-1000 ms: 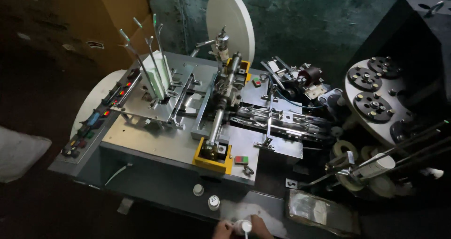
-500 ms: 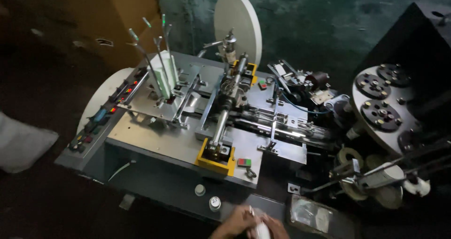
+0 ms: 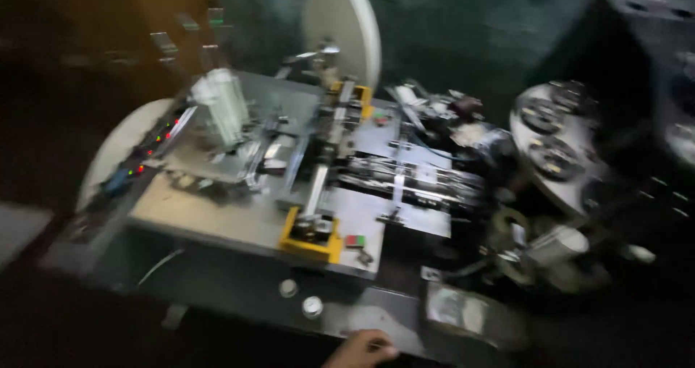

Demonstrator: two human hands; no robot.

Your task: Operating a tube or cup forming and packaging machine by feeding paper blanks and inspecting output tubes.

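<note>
Grey sheet-metal machine bench (image 3: 217,220), flat-topped, set at an angle in a dim room; picture blurred throughout. On its top: a long steel rail assembly (image 3: 318,172) running front to back, ending at the near edge in a yellow block bracket (image 3: 311,239), with a second yellow bracket (image 3: 352,93) at the far end. To the right of the rail, a horizontal bank of bright metal bars (image 3: 405,180). At the left rear, a cluster of pale upright rods (image 3: 221,104) standing tilted. Along the left edge, a sloping control strip with small red and green lamps (image 3: 148,147), and behind it a large white disc (image 3: 116,151) partly hidden by the bench. A second large white disc (image 3: 344,28) stands upright at the back. Front face of the bench carries two small round white knobs (image 3: 302,299), one just above the other. To the right, well apart, a grey round plate bearing dark circular fittings (image 3: 554,144), with a black housing (image 3: 637,71) behind it. Back wall (image 3: 463,28) dark green, rough. One hand (image 3: 362,350), which side cannot be told, shows at the bottom edge just below the knobs and near the bench's lower ledge; fingers curled, whether anything is held cannot be told.
</note>
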